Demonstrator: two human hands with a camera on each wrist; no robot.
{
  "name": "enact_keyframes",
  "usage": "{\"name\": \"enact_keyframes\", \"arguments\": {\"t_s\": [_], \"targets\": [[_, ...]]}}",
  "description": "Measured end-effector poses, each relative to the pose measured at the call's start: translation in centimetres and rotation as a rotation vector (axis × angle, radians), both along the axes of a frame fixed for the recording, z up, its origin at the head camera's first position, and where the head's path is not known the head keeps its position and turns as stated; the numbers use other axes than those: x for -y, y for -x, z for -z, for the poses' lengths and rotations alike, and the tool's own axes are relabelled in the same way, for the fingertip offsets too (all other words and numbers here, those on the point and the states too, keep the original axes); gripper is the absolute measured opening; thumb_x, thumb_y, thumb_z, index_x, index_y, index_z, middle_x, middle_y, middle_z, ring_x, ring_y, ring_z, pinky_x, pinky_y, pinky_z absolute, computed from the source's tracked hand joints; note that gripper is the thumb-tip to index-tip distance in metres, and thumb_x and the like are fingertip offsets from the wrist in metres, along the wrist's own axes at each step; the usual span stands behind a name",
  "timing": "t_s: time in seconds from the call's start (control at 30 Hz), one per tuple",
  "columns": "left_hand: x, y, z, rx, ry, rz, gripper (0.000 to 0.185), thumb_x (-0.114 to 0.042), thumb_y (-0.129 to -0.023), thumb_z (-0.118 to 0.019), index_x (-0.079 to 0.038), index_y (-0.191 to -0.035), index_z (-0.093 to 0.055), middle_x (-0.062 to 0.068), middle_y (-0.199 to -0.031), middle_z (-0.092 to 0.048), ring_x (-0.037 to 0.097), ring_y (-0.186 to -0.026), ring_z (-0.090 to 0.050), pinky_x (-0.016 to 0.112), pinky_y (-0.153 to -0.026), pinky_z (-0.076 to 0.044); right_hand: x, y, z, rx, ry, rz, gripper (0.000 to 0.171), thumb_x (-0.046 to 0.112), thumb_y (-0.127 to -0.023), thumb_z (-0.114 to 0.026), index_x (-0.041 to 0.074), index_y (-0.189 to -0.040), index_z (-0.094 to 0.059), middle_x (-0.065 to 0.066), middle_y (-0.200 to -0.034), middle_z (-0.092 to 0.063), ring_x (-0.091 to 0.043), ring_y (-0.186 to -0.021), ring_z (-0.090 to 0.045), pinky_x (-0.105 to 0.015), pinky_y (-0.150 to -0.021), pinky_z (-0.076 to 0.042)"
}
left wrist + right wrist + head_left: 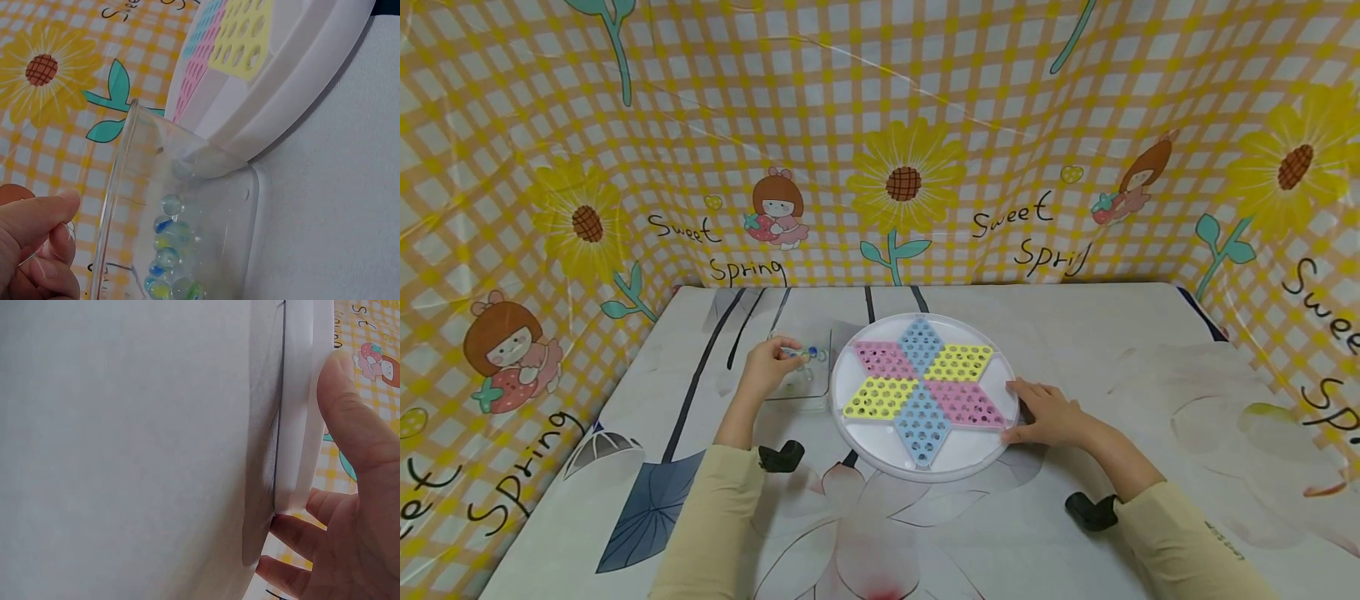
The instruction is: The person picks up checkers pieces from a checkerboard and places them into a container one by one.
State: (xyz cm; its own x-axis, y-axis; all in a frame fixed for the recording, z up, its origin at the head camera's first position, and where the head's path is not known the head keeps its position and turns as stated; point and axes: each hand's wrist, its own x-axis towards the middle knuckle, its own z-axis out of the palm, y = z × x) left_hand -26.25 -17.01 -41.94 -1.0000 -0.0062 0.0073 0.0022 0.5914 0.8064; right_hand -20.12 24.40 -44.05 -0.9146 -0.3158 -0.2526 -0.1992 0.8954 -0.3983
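Marbles [167, 250] fill the box [801, 375] where my left hand [767, 367] pinches one, while my right hand [1048, 414] grips the board [880, 446] rim steady.

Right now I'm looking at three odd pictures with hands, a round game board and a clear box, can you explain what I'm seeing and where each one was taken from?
No machine here: a person with bare hands wears three cameras. The wide picture comes from the head, looking down at a table hung round with flowered cloth. The other two come from the wrists.

On the table lies a round white board with a star of pink, yellow and blue holed fields. Beside it stands a clear box holding glass marbles.

The left hand is over the box, fingers curled together; whether it pinches a marble is hard to tell. The right hand grips the board's rim, thumb on top, as its wrist camera shows close up.
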Motion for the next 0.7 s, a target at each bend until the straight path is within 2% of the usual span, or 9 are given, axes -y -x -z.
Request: {"name": "enact_keyframes", "arguments": {"t_s": [0.33,0.43,0.5,0.63,0.7], "targets": [[0.4,-0.1,-0.1,0.002,0.001,0.011,0.030,-0.016,-0.084,-0.064,-0.003,-0.111,-0.060,0.003,-0.071,-0.048,0.014,-0.058,-0.039,0.026,-0.051,-0.033,0.0,-0.2,-0.3,-0.006,-0.015,-0.004,0.096,0.053,-0.072,-0.068,-0.006,-0.137,-0.028,-0.034,-0.138,-0.027,-0.056,-0.120,-0.023,-0.078,-0.083,-0.018],[0.6,-0.3,-0.4,-0.016,0.010,0.009,0.038,-0.021,-0.086,-0.064,-0.006,-0.120,-0.055,0.008,-0.084,-0.054,0.018,-0.066,-0.045,0.027,-0.056,-0.037,0.0,-0.2,-0.4,-0.006,-0.018,-0.006,0.096,0.053,-0.072,-0.068,-0.006,-0.137,-0.028,-0.034,-0.138,-0.026,-0.056,-0.120,-0.022,-0.078,-0.083,-0.017],[0.8,-0.5,-0.6,-0.037,0.024,0.018,0.046,-0.024,-0.086,-0.063,-0.007,-0.126,-0.049,0.013,-0.099,-0.056,0.022,-0.076,-0.049,0.029,-0.063,-0.040,0.0,-0.2,-0.5,-0.002,-0.014,-0.005,0.097,0.054,-0.073,-0.068,-0.006,-0.137,-0.027,-0.034,-0.139,-0.026,-0.056,-0.121,-0.022,-0.078,-0.084,-0.017],[1.2,-1.0,-0.9,-0.108,0.067,0.084,0.058,-0.027,-0.086,-0.064,-0.006,-0.135,-0.039,0.019,-0.124,-0.046,0.032,-0.098,-0.050,0.041,-0.078,-0.044,0.0,-0.3,-0.4,-0.005,-0.007,-0.012,0.097,0.054,-0.074,-0.067,-0.007,-0.138,-0.026,-0.034,-0.139,-0.024,-0.056,-0.122,-0.021,-0.078,-0.084,-0.016],[1.5,-1.3,-1.0,-0.152,0.111,0.129,0.064,-0.027,-0.085,-0.065,-0.004,-0.137,-0.036,0.021,-0.134,-0.038,0.036,-0.113,-0.044,0.049,-0.088,-0.040,-0.1,-0.4,-0.4,-0.023,0.006,-0.021,0.097,0.053,-0.074,-0.066,-0.007,-0.138,-0.025,-0.034,-0.140,-0.023,-0.056,-0.122,-0.020,-0.078,-0.085,-0.016]]}}
